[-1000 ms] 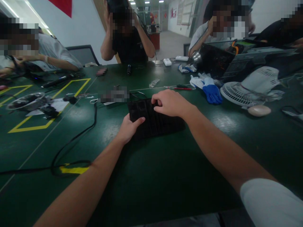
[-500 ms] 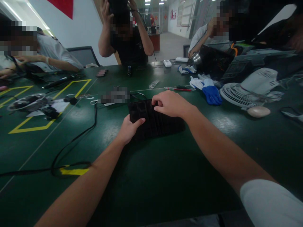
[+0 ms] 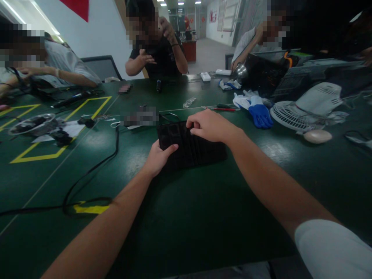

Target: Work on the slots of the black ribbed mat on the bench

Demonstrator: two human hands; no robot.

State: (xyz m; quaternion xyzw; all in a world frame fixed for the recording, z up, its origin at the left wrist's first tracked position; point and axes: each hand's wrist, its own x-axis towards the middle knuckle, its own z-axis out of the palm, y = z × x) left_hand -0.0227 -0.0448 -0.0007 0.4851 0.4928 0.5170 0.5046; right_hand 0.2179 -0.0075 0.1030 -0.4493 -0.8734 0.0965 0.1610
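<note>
A dark rectangular black panel (image 3: 200,153) with raised ribs and square recesses lies tilted above the green table; its exact kind is hard to tell in the dim light. My left hand (image 3: 161,155) grips its left end, the thumb lying on top and the other fingers hidden underneath. Over the panel's far edge, my right hand (image 3: 207,126) is closed, with fingers curled and thumb and forefinger pinched together. Whatever lies between those fingertips is hidden or too small to make out. Just behind the panel runs a dark cable (image 3: 170,115).
On the right lie blue-and-white gloves (image 3: 260,112), a white fan part (image 3: 305,104), a computer mouse (image 3: 317,136) and a screwdriver (image 3: 226,109). A black cable (image 3: 116,145) curves across the left. Several people sit around the table (image 3: 203,217).
My hands and the black panel have hardly moved. The person across the table has lowered one hand from the head and brought it in front of the chest.
</note>
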